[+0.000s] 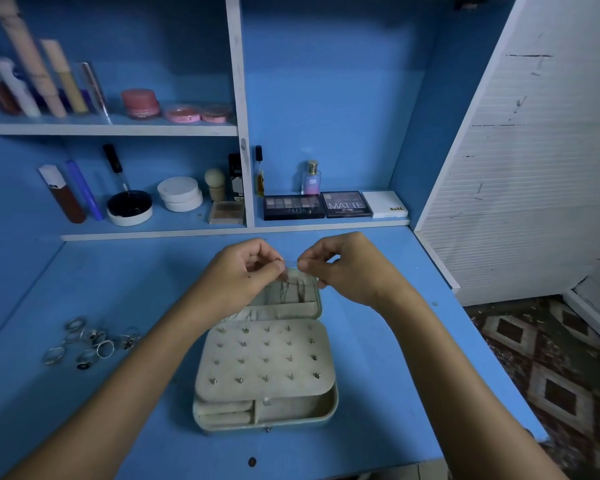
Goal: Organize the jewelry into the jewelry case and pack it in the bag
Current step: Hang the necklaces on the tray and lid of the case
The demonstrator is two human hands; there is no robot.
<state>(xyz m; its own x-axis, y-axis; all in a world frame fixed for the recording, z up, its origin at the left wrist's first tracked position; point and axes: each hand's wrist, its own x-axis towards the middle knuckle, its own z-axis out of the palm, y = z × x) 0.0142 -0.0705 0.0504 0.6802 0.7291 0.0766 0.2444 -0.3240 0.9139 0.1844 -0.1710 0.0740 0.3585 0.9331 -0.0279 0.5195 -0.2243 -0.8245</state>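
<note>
a thin chain (290, 261) stretches between both hands, held above the far end of the open jewelry case (264, 355). the left hand (246, 271) pinches one end with thumb and fingertips, the other fingers curled in; the right hand (340, 268) pinches the other end the same way. the two hands are close together, almost touching at the fingertips.

the case lies open on the blue desk (378, 358), near its middle. its raised lid at the far end holds a few hanging necklaces (293, 289), partly hidden by the hands. a pale flap (265, 358) studded with rows of small earrings covers most of the tray; below it show ring rolls (226, 412) and a bare compartment.

a loose pile of silver rings (90, 342) sits on the desk well to the left of the case.

behind, shelves carry makeup: eyeshadow palettes (317, 205), a perfume bottle (311, 178), round jars (181, 194) and tubes (32, 81).
</note>
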